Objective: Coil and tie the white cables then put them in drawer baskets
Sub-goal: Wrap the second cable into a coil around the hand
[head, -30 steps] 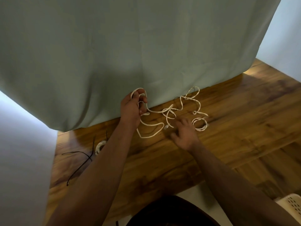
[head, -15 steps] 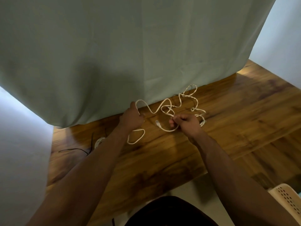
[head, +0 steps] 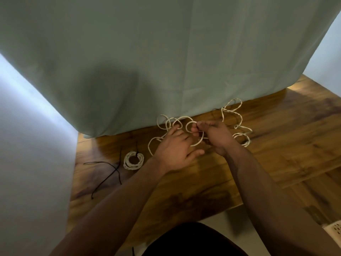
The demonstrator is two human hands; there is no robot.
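At the bench's (head: 184,191) far edge the right hand (head: 215,137) pinches a loop of loose cable (head: 185,117); the left hand (head: 175,150), fingers straight, touches it. The kinked tail may snag and knot when pulled.

Table: a wooden table (head: 203,182) with dark, streaky grain spreads out in front of me, its near edge running at a slant.
Cloth: a grey-green cloth (head: 166,52) hangs behind the table and fills the top of my view. Its hem meets the far side of the tabletop.
Shadow: a soft dark shadow (head: 110,85) lies on the cloth, left of centre.
Left wall: a pale bluish-white wall (head: 27,145) stands against the table's left edge.
Right wall: another pale wall (head: 328,58) shows past the cloth at my upper right.
Light patch: a bright spot (head: 293,87) sits on the wood at the far right corner, just under the hem.
Floor: a pale floor (head: 234,220) shows below the table's near edge.
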